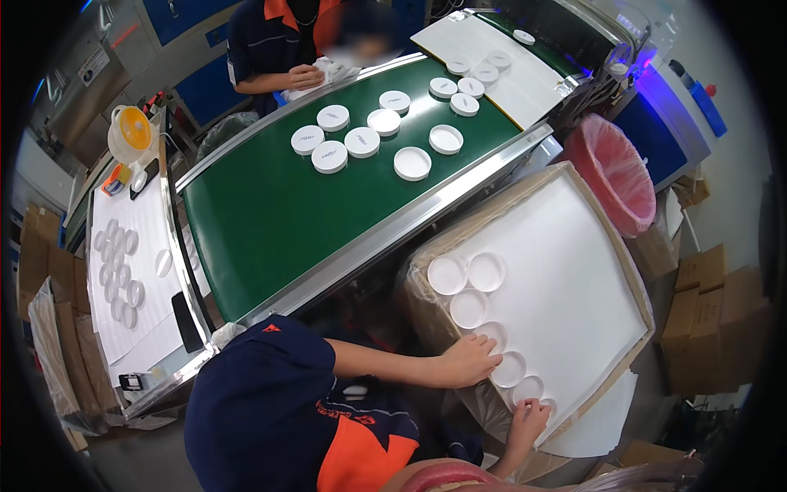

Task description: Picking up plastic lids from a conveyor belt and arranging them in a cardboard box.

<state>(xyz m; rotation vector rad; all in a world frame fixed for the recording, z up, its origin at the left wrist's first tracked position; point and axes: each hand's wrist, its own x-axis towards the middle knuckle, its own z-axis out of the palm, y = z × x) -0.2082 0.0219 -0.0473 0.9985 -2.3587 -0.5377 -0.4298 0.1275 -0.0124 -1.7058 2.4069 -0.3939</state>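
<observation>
A row of shallow white round lids lies along the near left edge of a lined carton, on a white sheet. My left hand reaches over the carton's edge, its fingers closed at the rim of one white round lid; another lid lies just beside its fingertips. Nearer to me, my right hand has its fingertips together on the edge of a lid at the near end of the row, partly hidden by the fingers. Just beyond it sits a further lid.
Several white lids lie on the green conveyor belt, which has a metal side rail. Across it, a person holds white cloth-like material. A pink-lined bin stands right; a side table at left carries more lids.
</observation>
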